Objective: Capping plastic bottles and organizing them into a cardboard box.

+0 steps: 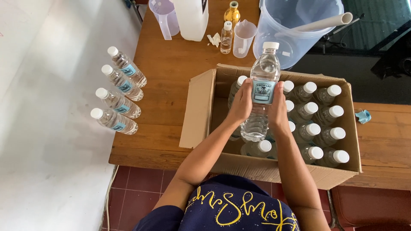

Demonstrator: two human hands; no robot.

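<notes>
1. Clear plastic bottle (262,92) with a white cap and blue label sits upright between both hands, held just above the open cardboard box (201,111).
2. Left hand (242,104) presses its left side, right hand (277,109) the right, palms clamped on it.
3. Box is packed with more capped bottles (319,128).
4. Four bottles (117,102) line the wooden worktop (167,72) edge to the left.

Wooden counter (167,72) — bearing an open cardboard box (274,169) beneath the hands, four capped bottles (117,102) to their left, jugs (165,17) and bucket (295,30) beyond.
</notes>
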